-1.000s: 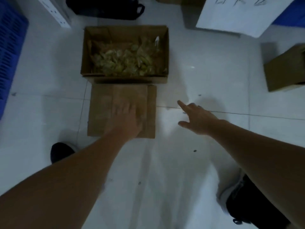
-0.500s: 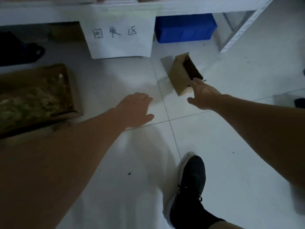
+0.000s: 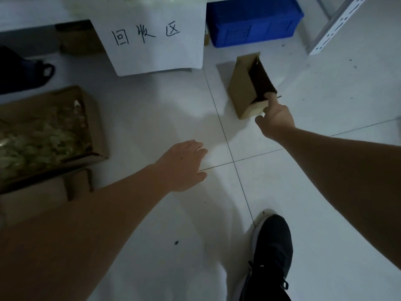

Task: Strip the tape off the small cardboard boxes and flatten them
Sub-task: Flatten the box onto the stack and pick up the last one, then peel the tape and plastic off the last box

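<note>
**Right hand on the small box, left hand free over the tiles**

Small cardboard box [image 3: 243, 92] sits on the white tiled floor [image 3: 152, 118], up and to the right of centre, just in front of the low shelf. Its open side faces right; inside is dark. It stands still folded up, not flat.

Right hand [image 3: 276, 119] reaches out at full arm's length and meets the box at its near corner. One finger hooks over the near edge of the opening and goes into the dark interior; the thumb lies against the outer near face. Fingers are clamped on that edge, a pinch hold. The rest of the box lies beyond the hand, farther from the person.

Left hand [image 3: 184, 165] hangs over the floor well apart from the box, down and to the left of it, across a tile seam. Fingers loosely spread and relaxed, holding nothing. Cannot tell whether the palm touches the tile.

Around:
- Large open carton [image 3: 91, 127] at the left edge, filled with pale greenish-yellow scraps [image 3: 36, 142].
- Flat brown cardboard [image 3: 43, 196] on the floor just in front of that carton, partly covered by the left forearm.
- White sheet of paper [image 3: 156, 35] with handwritten characters hangs from the shelf edge, just left of the small box.
- Blue plastic crate [image 3: 253, 20] under the shelf, behind the small box.
- Black bag [image 3: 19, 70] at far left by the shelf.
- Perforated white shelf upright [image 3: 334, 25] at top right.
- Black shoe [image 3: 271, 253] planted on the tile at bottom, below the right arm.
</note>
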A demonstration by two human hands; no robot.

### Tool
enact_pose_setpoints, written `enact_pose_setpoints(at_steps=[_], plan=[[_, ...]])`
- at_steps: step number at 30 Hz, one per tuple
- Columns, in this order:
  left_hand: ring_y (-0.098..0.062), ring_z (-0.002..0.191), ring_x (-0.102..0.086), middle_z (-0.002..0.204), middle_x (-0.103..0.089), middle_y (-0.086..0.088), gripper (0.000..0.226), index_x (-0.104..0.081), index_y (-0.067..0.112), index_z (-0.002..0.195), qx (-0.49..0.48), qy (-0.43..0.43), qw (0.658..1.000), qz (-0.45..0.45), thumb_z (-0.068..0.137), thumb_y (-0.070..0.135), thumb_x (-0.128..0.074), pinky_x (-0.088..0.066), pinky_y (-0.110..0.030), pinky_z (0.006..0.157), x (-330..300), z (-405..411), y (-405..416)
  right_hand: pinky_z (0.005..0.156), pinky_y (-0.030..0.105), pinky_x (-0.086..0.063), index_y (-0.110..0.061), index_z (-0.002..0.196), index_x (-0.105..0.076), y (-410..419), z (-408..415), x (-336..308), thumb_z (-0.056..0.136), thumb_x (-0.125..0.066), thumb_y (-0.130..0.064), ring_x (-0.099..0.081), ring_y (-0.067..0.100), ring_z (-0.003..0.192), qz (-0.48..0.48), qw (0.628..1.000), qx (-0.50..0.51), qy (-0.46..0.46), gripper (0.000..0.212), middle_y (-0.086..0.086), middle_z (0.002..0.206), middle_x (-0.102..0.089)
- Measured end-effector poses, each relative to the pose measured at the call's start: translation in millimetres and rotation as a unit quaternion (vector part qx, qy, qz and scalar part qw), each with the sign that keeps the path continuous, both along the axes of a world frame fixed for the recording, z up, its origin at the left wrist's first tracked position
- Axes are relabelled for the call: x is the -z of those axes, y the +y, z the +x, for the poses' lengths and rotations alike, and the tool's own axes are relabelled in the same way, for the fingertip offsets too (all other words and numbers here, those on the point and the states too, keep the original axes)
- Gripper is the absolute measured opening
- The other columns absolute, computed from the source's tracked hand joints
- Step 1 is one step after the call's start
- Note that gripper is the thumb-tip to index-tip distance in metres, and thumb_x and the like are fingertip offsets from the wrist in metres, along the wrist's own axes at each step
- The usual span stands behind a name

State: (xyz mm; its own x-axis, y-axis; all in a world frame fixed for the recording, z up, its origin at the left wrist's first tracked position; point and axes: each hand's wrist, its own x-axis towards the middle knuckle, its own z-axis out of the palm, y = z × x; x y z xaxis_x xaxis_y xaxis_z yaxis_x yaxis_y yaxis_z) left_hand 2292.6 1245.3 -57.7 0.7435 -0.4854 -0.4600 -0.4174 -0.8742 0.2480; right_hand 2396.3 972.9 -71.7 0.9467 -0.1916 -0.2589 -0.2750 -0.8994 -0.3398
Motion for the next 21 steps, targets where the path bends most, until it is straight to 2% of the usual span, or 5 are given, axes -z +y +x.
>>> enact_pose_setpoints(at_steps=[4,9,12,16,21], plan=[[-0.021,0.159,-0.008,0.172,-0.014,-0.005,0.073,-0.020,0.017,0.163,-0.007,-0.005,1.000,0.010,0.104,0.051,-0.047,-0.009,-0.038,0.127,4.3,9.8,-2.7,0.090,0.038,-0.053,-0.017,0.149,-0.038,0.3,14.7,5.3,0.092,-0.061,-0.020,-0.058,0.039,0.112,-0.020,0.997,-0.024,0.063,0.062,0.019,0.131,-0.056],[-0.022,0.160,-0.004,0.174,-0.006,-0.005,0.071,-0.019,0.016,0.163,-0.012,-0.023,1.000,0.001,0.105,0.047,-0.046,-0.008,-0.039,0.128,-17.6,0.5,-3.6,0.092,0.038,-0.053,-0.011,0.138,-0.054,19.3,-21.4,-5.8,0.091,-0.058,-0.016,-0.060,0.040,0.108,-0.001,0.999,-0.043,0.007,0.048,0.022,0.120,-0.063],[-0.021,0.160,-0.002,0.174,-0.003,-0.004,0.071,-0.018,0.018,0.164,-0.011,-0.032,0.999,0.019,0.106,0.049,-0.045,-0.007,-0.039,0.129,-46.0,-24.1,10.9,0.097,0.040,-0.051,-0.011,0.140,-0.054,39.2,-63.0,-42.0,0.091,-0.059,-0.015,-0.059,0.040,0.114,0.014,0.996,-0.087,0.013,0.049,0.024,0.125,-0.063],[-0.021,0.160,0.002,0.174,0.002,-0.003,0.072,-0.012,0.018,0.165,-0.034,-0.009,0.999,0.034,0.107,0.048,-0.042,-0.004,-0.038,0.129,-104.6,-80.9,35.9,0.081,0.028,-0.045,-0.017,0.140,-0.056,70.9,-132.9,-116.0,0.101,-0.050,-0.020,-0.062,0.034,0.102,0.044,0.989,-0.134,0.039,0.040,0.018,0.120,-0.067],[-0.027,0.157,-0.017,0.173,-0.012,-0.005,0.075,-0.021,0.018,0.164,-0.090,-0.065,0.994,-0.002,0.102,0.049,-0.051,-0.017,-0.043,0.128,-194.4,-175.2,59.4,0.085,0.028,-0.045,-0.018,0.133,-0.061,116.1,-247.8,-223.1,0.102,-0.049,-0.026,-0.064,0.032,0.104,0.073,0.976,-0.191,0.081,0.034,0.012,0.116,-0.070]])
